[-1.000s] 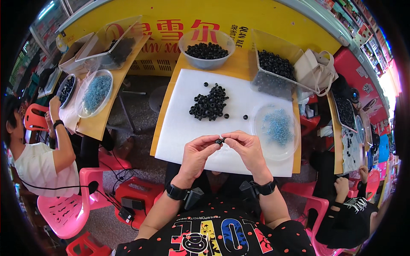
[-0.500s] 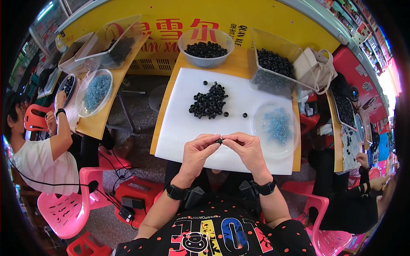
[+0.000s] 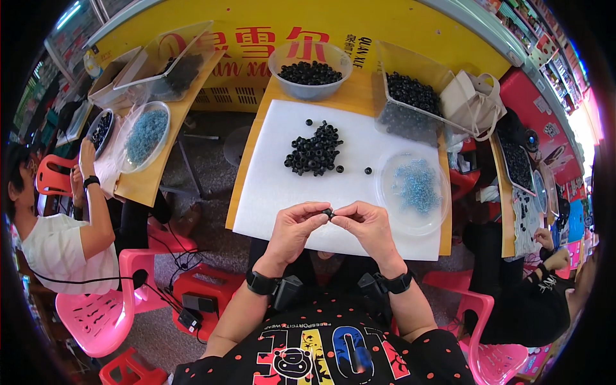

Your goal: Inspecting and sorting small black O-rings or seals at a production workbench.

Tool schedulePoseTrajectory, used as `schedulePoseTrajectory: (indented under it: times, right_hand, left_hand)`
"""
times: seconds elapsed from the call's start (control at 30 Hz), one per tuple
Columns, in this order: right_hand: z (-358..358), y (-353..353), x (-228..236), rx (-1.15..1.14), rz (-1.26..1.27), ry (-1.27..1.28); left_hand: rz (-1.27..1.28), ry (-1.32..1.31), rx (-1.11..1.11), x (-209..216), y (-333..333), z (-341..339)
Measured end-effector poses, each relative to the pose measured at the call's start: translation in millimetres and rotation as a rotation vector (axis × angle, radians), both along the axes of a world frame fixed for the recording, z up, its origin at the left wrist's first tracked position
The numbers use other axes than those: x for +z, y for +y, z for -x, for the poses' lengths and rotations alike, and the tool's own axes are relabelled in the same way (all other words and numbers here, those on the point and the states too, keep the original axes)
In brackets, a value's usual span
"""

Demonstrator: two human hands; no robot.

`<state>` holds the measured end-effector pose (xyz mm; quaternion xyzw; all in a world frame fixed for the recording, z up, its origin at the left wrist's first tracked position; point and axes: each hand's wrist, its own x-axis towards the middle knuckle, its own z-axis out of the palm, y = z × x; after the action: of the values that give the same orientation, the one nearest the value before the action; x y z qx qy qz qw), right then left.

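Over the near part of the white sheet (image 3: 269, 192) both hands meet at the fingertips. My left hand (image 3: 294, 232) is closed in a pinch on a small black bead-like piece (image 3: 328, 213). The thumb and forefinger of my right hand (image 3: 364, 230) are pressed together against its right side; whatever they pinch is too small to make out. Farther up the sheet lies a pile of similar black pieces (image 3: 313, 153), with a few loose ones around it. To the right, a clear round dish (image 3: 387, 186) holds tiny light-blue pieces (image 3: 418, 185).
Behind the sheet stand a bowl (image 3: 310, 94) and a clear bin (image 3: 410, 131), both holding black pieces, beside a cream bag (image 3: 473, 106). A person (image 3: 70, 237) works at the left table; another (image 3: 526, 289) sits at the right. Pink chairs and a red stool (image 3: 208, 295) flank me.
My hands have shifted very slightly left, still together at the black piece, which has tilted a little. The person at the left has brought their hands closer together.
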<state>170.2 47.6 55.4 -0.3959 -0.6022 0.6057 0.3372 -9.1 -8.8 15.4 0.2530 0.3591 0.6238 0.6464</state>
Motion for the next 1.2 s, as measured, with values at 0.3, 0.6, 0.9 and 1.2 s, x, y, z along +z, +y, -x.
schedulePoseTrajectory:
  times: [0.3, 0.6, 0.9, 1.2]
  right_hand:
    - [0, 3, -1, 0.121, -0.329, -0.069]
    - [-8, -2, -8, 0.223, -0.605, -0.239]
    - [-8, 5, -29, 0.146, -0.624, -0.230]
    - [-22, 29, -59, 0.170, -1.065, -0.346]
  left_hand:
    - [0.028, -0.170, -0.174, -6, 1, 6]
    - [0.143, -0.246, -0.366, -8, 1, 10]
    - [0.280, -0.176, -0.258, -13, 10, 6]
    - [0.031, 0.455, -0.202, -32, 33, -7]
